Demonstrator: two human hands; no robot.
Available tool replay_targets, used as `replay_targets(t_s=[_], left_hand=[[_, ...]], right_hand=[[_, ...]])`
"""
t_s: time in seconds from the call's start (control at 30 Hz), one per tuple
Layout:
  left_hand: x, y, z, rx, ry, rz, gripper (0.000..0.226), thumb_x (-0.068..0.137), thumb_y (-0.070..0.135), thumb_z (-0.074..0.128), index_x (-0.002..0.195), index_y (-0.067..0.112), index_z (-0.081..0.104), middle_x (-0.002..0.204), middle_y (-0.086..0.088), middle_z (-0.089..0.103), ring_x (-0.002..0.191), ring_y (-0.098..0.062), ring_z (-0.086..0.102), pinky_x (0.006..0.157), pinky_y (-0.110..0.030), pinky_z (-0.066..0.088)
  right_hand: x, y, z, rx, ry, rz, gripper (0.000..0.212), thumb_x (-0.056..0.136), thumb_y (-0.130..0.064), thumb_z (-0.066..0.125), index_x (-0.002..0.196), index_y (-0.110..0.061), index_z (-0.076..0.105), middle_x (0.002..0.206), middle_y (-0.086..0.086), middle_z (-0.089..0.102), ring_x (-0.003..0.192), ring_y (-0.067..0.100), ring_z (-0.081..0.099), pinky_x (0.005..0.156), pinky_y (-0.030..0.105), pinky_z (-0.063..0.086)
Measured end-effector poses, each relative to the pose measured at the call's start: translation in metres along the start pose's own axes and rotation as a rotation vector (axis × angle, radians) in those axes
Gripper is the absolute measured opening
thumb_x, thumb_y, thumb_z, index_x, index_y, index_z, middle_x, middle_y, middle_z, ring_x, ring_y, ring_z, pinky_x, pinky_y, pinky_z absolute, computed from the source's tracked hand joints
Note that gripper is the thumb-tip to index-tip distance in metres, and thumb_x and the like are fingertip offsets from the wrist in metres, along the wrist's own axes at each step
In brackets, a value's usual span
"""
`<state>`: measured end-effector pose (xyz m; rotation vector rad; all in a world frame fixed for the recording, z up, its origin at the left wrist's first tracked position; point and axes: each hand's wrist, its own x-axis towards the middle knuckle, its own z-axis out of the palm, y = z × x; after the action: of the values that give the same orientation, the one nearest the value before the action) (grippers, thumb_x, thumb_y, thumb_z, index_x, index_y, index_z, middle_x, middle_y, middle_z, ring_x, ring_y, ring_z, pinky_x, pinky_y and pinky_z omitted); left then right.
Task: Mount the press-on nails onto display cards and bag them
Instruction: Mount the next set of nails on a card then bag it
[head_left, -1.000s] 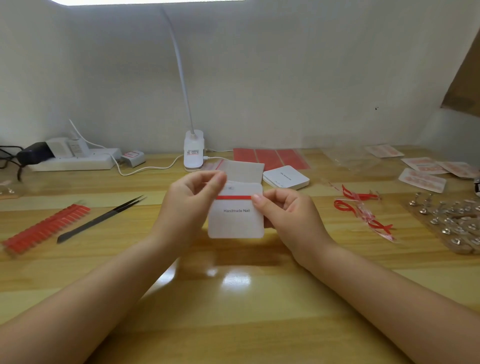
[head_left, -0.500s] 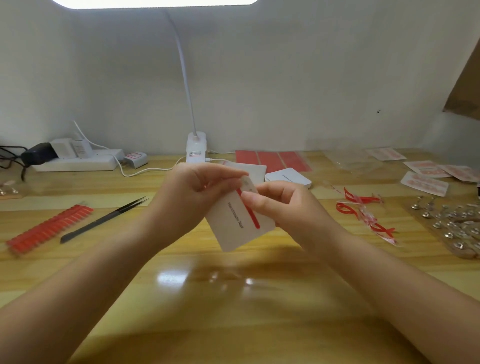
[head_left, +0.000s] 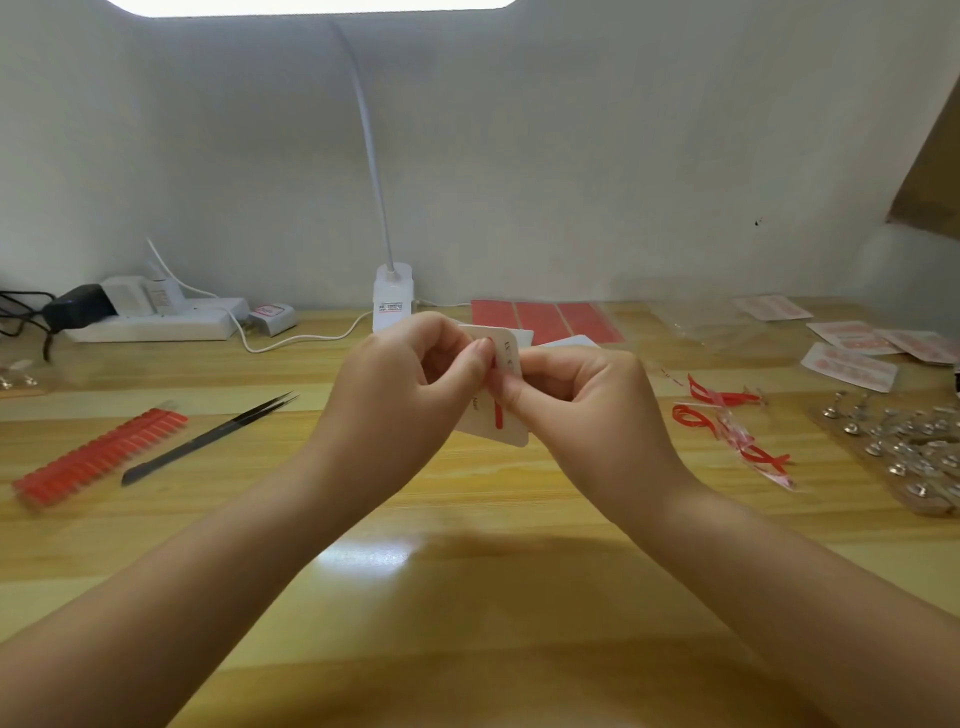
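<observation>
A white display card (head_left: 492, 415) with a red adhesive strip down it is held above the middle of the wooden table (head_left: 467, 597), turned so the strip runs vertically. My left hand (head_left: 400, 395) grips the card's left edge. My right hand (head_left: 587, 400) pinches at the strip near the card's top; the fingertips hide that spot. A row of red press-on nails (head_left: 98, 454) lies at the left.
Black tweezers (head_left: 208, 439) lie beside the nails. A lamp base (head_left: 392, 296), power strip (head_left: 156, 322) and red adhesive sheets (head_left: 545, 319) line the back. Peeled red strips (head_left: 727, 426), metal nail stands (head_left: 904, 441) and bagged cards (head_left: 852, 353) fill the right side.
The card has been turned from upright, with its strip horizontal, to sideways with the strip vertical. Both hands have closed in round its top edge and lifted slightly.
</observation>
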<state>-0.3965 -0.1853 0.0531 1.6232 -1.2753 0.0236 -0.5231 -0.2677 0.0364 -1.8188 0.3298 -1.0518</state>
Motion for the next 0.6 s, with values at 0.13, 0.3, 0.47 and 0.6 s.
replay_targets(t_s=[0.13, 0.3, 0.47, 0.6], left_hand=[[0.0013, 0.0012, -0.0023, -0.022, -0.058, 0.022, 0.018, 0.092, 0.025, 0.058, 0.077, 0.018, 0.064, 0.069, -0.001, 0.063, 0.067, -0.022, 0.058, 0.067, -0.045, 0.050], [0.0031, -0.0015, -0.0052, -0.029, -0.098, 0.040, 0.018, 0.093, 0.024, 0.056, 0.078, 0.018, 0.064, 0.070, 0.001, 0.063, 0.068, -0.022, 0.058, 0.066, -0.047, 0.050], [0.0033, -0.0011, -0.0059, -0.066, -0.110, 0.023, 0.020, 0.093, 0.025, 0.058, 0.077, 0.014, 0.064, 0.069, 0.001, 0.062, 0.068, -0.023, 0.057, 0.066, -0.048, 0.050], [0.0028, 0.0016, -0.0058, -0.075, -0.081, 0.016, 0.030, 0.082, 0.035, 0.052, 0.075, 0.007, 0.060, 0.071, -0.012, 0.061, 0.069, -0.032, 0.054, 0.066, -0.051, 0.049]], right_hand=[[-0.0001, -0.0024, -0.0014, -0.033, -0.016, -0.028, 0.013, 0.090, -0.016, 0.067, 0.087, -0.023, 0.077, 0.078, -0.008, 0.076, 0.079, 0.006, 0.072, 0.073, 0.024, 0.058], [-0.0006, -0.0027, -0.0015, -0.049, -0.018, -0.027, 0.012, 0.091, -0.017, 0.066, 0.089, -0.018, 0.078, 0.081, -0.001, 0.076, 0.083, 0.015, 0.073, 0.078, 0.040, 0.057], [-0.0015, -0.0039, -0.0015, -0.066, -0.032, -0.073, 0.014, 0.092, -0.014, 0.065, 0.089, -0.018, 0.078, 0.081, -0.007, 0.076, 0.082, 0.006, 0.072, 0.078, 0.029, 0.058], [-0.0038, -0.0032, 0.0010, -0.071, -0.027, -0.117, 0.014, 0.092, -0.012, 0.065, 0.091, -0.019, 0.078, 0.079, -0.011, 0.075, 0.078, 0.001, 0.070, 0.071, 0.017, 0.054]])
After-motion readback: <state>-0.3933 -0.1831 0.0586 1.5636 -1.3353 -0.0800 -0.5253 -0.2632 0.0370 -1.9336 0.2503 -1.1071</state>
